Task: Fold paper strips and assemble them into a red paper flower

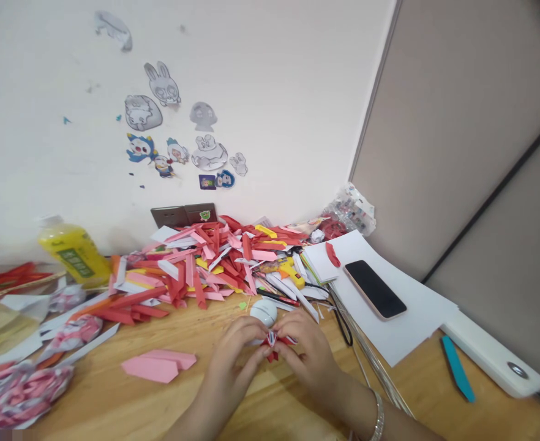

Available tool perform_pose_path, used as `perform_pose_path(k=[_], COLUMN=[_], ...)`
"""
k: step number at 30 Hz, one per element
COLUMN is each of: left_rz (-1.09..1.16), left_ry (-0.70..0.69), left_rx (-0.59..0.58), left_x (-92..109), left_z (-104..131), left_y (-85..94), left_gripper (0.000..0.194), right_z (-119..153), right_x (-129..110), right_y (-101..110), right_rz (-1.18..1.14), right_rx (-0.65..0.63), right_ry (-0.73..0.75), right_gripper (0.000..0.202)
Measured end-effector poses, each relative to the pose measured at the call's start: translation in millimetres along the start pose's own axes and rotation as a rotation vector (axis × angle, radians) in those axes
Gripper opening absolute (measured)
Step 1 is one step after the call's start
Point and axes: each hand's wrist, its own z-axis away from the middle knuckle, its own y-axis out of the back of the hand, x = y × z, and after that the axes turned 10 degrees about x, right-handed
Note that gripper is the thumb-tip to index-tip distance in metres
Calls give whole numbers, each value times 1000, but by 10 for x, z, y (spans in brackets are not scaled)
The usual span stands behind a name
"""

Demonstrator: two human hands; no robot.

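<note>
Both hands meet low in the middle of the view, above the wooden table. Between the fingertips is a small folded paper piece (pixel 272 338) in red and white, partly covered by the fingers. My left hand (pixel 237 349) pinches its left side, and my right hand (pixel 309 349) pinches its right side. Just behind the fingers sits a rounded white object (pixel 263 311), its kind unclear. To the left of my left hand lie pink folded paper strips (pixel 160 365). A large pile of folded paper strips (pixel 196 257), red, pink, white and yellow, spreads behind.
A yellow drink bottle (pixel 75 251) stands at the left rear, near pink-and-white woven paper pieces (pixel 22 392). A yellow glue gun (pixel 288 271) lies beside the pile. At right are a phone (pixel 375 289) on white paper (pixel 392 343), thin sticks (pixel 371 349), a teal cutter-like tool (pixel 457 367) and a long white device (pixel 495 355).
</note>
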Motion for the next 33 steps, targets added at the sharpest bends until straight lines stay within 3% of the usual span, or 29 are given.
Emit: perform_pose_path(k=[8,15,19,23,28,33], left_rz=[10,30,78,73,43,21], left_ry=[104,448,563,528,328,210], left_rx=[-23,-135,-92,-50,43,-14], left_x=[7,71,51,26,24,6], left_z=[-5,-26,-28,-27,-22,-18], left_y=[12,16,-14,-20,6,27], left_gripper=[9,14,11,9,5,5], right_z=[17,22,17,29,33,40], right_x=[10,-11,28,49,17,16], right_y=[-2,-52,-66,-60,-34,-9], right_rz=[-44,-212,-286,-277,-127,-54], right_rx=[5,-8,-28,-26,9,-9], right_ry=[-50,-521,-628,-563,-337,-129], right_gripper=[5,9,10,9,10,4])
